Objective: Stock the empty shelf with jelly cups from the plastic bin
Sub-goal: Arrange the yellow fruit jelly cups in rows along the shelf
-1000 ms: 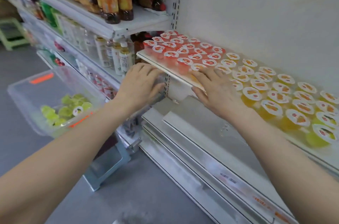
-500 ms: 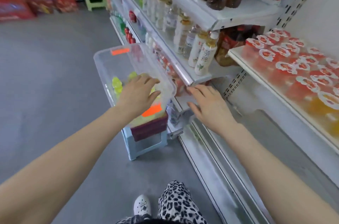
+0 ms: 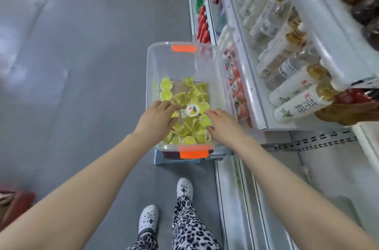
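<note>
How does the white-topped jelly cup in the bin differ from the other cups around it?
The white-topped cup sits lid up, showing a printed white lid; the other cups lie tipped or upside down, showing yellow-green jelly. The white-topped cup lies between the left hand and right hand; the other cups spread across the bin. All sit in the same clear bin.

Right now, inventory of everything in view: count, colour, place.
plastic bin: one, clear with orange handles, on the stool beside the shelving
jelly cups: loose pile, too many to count, yellow-green, inside the bin
stool: one, pale blue, under the bin
bottles: many, mostly pale or clear, on the shelves at right
shelving: white, right side
floor: grey, left
shoes: two, white, bottom centre
trousers: leopard print, bottom
hands: two, bare, in the bin; left hand fingers extended over the cups, right hand grip unclear
</note>
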Available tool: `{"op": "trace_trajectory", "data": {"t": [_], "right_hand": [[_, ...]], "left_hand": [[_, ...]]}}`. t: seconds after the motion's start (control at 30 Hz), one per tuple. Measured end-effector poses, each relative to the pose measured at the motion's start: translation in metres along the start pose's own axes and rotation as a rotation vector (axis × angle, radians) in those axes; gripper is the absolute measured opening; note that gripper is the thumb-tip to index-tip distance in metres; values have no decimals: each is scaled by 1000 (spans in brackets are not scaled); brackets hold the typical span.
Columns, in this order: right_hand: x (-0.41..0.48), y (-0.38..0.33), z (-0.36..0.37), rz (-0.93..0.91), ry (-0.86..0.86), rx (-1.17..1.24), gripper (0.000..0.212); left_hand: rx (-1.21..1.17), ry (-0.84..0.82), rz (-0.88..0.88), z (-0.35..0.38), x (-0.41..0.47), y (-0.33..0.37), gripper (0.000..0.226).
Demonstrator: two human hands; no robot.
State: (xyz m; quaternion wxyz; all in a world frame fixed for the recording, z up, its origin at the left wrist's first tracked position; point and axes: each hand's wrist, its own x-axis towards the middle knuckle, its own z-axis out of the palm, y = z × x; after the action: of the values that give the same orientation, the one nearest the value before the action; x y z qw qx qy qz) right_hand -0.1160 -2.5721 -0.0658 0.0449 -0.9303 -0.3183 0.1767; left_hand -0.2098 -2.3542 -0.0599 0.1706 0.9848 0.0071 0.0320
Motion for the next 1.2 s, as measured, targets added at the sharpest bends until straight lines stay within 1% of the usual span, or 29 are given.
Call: {"op": "trace_trajectory", "data": {"t": [0.1, 0.17, 0.27, 0.3, 0.4, 0.47, 0.57, 0.67, 0.77, 0.83, 0.93, 1.07, 1.2], "right_hand": [[44, 5, 15, -11, -110, -35, 60], [71, 6, 24, -36, -151, -93, 64], [104, 5, 32, -133, -199, -237, 74], [113, 3, 34, -178, -223, -282, 74], [131, -4, 39, -266, -285, -398, 65], [139, -5, 41, -302, -288, -444, 57], [140, -4, 38, -275, -286, -410, 53], [131, 1, 27, -185, -204, -322, 51], [117, 5, 9, -169, -123, -263, 59], [106, 7, -1, -174, -90, -245, 59], [93, 11, -6, -154, -77, -207, 54], [87, 15, -5, -133, -85, -172, 46], [90, 17, -5, -124, -80, -147, 47]], "left_hand": [[59, 20, 3, 17, 5, -9, 27], [98, 33, 19, 23, 5, -12, 28], [99, 40, 22, 27, 7, -15, 28], [104, 33, 20, 28, 7, -16, 28], [131, 21, 13, 30, 7, -17, 27], [144, 17, 7, 29, 8, -16, 26], [177, -13, 6, 28, 7, -15, 29], [243, -113, 2, 28, 9, -13, 33], [307, -271, 23, 27, 25, -4, 35], [348, -369, 29, 29, 47, 1, 39], [394, -506, -26, 38, 86, 1, 36], [501, -720, -19, 71, 110, -12, 39], [551, -784, -47, 86, 119, -17, 42]]}}
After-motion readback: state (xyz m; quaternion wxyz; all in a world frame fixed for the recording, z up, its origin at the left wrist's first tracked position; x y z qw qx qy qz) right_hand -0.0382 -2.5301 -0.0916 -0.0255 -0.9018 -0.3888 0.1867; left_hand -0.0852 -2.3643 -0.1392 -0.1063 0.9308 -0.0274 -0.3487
